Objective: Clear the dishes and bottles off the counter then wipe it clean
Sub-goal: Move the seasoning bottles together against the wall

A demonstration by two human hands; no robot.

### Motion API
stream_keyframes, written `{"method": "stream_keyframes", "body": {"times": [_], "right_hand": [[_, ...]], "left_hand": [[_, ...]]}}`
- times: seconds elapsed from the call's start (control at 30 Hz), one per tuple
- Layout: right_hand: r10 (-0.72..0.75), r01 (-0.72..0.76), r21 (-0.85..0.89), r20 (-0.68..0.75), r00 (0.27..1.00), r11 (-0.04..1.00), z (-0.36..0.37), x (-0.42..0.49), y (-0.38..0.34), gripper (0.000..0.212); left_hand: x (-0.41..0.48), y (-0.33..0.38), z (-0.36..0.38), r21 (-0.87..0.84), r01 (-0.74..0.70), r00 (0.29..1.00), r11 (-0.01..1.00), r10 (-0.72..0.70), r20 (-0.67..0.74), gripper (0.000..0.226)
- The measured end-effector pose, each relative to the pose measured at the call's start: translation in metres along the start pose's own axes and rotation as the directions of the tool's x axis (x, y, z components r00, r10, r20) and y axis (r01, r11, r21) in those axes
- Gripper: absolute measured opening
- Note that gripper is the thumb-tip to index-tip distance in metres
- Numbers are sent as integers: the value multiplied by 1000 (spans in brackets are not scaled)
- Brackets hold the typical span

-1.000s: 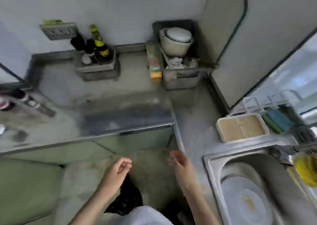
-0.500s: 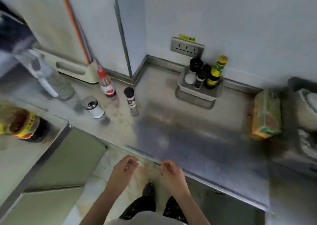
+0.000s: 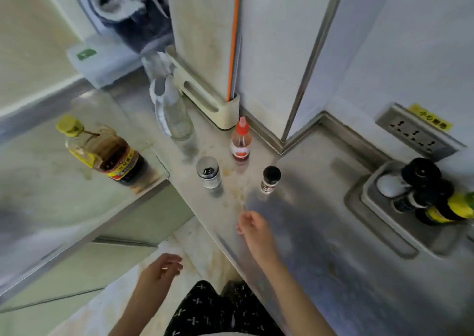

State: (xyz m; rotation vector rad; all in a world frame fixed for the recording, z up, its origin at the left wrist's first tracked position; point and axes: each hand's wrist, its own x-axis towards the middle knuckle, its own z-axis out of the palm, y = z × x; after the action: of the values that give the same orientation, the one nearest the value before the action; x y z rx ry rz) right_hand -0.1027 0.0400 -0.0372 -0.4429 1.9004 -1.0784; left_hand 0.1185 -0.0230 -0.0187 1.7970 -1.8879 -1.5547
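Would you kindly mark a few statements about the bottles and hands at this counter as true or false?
1. The right hand holds nothing. True.
2. The red-capped bottle lies on its side. False: it stands upright on the counter.
3. The black-capped shaker stands right of the silver-topped shaker. True.
4. The left hand grips the yellow-capped bottle. False: it hangs empty over the floor, apart from that bottle.
5. The tray at the right holds nothing. False: several bottles stand in it.
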Motion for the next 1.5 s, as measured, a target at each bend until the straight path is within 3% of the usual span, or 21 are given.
{"method": "stream_keyframes", "body": {"times": [0.23,0.3,0.37,0.47,0.57,0.8,0.97,1.1,1.3,1.5], "right_hand": [[21,-23,-60,-38,999,998,-13,29,-8,15],[65,-72,-37,-161,985,997,-14,29,4,17],[108,-124,-27,-335,936,992,-16,30,11,12],[105,-109,21,-494,863,994,-16,40,5,47],[46,-30,40,-528,848,999,-11,59,-11,70],[119,82,266,-658,743,960,8,76,-34,32],[184,105,362,-678,712,926,3,74,-28,35],[197,135,388,-702,685,912,-7,57,-16,34],[253,135,369,-819,515,920,-48,17,16,29],[301,24,325,-900,317,946,-118,-1,47,28]], "left_hand": [[46,34,-6,-25,-11,1000,1000,10,-30,22],[68,45,-5,-23,-61,998,998,61,-6,20],[90,58,-1,5,-116,993,993,116,32,35],[116,83,3,87,-243,966,966,233,110,69],[141,105,6,118,-376,915,919,348,205,78],[178,108,9,66,-419,885,905,392,250,63],[183,113,7,21,-459,848,888,431,307,54],[184,119,4,-55,-383,865,922,379,328,51],[169,129,17,-82,-420,814,904,415,406,62],[138,152,80,-118,-493,702,862,474,531,58]]}}
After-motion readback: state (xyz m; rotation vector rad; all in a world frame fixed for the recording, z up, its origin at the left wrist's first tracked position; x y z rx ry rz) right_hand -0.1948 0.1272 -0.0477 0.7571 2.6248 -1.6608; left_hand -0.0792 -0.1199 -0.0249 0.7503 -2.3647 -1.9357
